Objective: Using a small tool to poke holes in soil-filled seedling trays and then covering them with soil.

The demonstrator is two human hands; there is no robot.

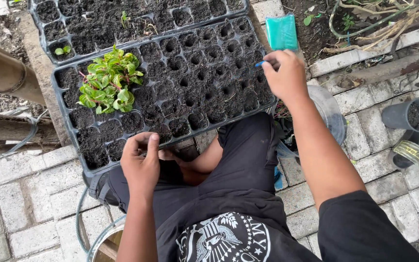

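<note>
The black plastic seedling tray (170,87) of dark soil is lying just ahead of both hands, long axis running left-right. The right hand (284,73) is pinching a thin blue stick (259,63) over its right end — nearer the dibbled cells — while the left hand (140,162), fingers curled and grasping nothing visible, is resting at the near rim.

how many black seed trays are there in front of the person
2. The near seed tray lies at the knees, with the left hand at its front edge and the right hand at its right end. The far seed tray lies behind, partly cut off.

The right hand (285,73) hides most of a small blue tool (259,63) — its kind too small to tell.
</note>
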